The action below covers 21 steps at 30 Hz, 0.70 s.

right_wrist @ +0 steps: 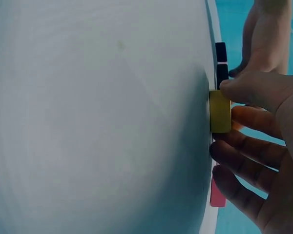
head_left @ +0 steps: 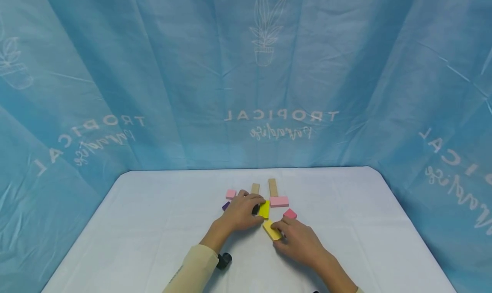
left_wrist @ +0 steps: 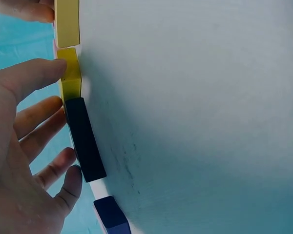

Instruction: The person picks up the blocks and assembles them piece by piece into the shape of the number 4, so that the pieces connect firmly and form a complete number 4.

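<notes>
My left hand (head_left: 241, 212) pinches a bright yellow block (head_left: 264, 210), its thumb on the near side. In the left wrist view a long black block (left_wrist: 86, 140) lies end to end with that bright yellow block (left_wrist: 71, 85), close to the curled fingers. Nearer the front, my right hand (head_left: 300, 241) pinches a paler yellow block (head_left: 272, 231) between thumb and fingers. This paler block (right_wrist: 220, 112) stands right at the right hand's fingertips in the right wrist view. The two yellow blocks are close together, the paler one set at a slant.
Behind the hands lie two tan wooden blocks (head_left: 273, 187) and a long pink block (head_left: 279, 202). A darker pink block (head_left: 290, 214) is beside the right hand. Left of the left hand are a small pink block (head_left: 230, 194) and a purple block (head_left: 225, 206). All rest on a white table (head_left: 153, 224).
</notes>
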Each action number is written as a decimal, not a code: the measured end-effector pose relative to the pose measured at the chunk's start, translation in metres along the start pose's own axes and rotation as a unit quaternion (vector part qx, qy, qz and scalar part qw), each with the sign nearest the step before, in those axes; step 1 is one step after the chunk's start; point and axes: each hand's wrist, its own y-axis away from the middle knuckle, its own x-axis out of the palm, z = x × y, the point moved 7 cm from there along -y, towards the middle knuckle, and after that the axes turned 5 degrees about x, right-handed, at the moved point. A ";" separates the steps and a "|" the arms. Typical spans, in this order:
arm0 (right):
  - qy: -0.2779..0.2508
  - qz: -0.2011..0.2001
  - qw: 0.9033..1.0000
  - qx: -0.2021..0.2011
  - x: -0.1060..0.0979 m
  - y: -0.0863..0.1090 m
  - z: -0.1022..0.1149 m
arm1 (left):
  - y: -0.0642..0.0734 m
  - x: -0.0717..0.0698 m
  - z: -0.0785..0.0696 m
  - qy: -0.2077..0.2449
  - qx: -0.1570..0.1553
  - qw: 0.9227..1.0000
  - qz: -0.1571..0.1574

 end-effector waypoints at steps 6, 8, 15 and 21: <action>0.013 -0.005 1.000 0.006 -0.002 0.001 0.004 | 0.000 -0.002 0.000 0.007 0.000 1.000 -0.005; 0.019 -0.004 1.000 0.008 -0.003 0.002 0.005 | 0.001 -0.002 0.000 0.008 -0.003 1.000 -0.002; 0.064 -0.036 0.997 0.010 -0.010 0.004 0.011 | 0.002 -0.002 0.000 0.015 -0.006 1.000 -0.006; 0.083 -0.069 0.994 0.020 -0.017 0.008 0.017 | 0.003 -0.002 0.002 0.015 -0.009 1.000 -0.018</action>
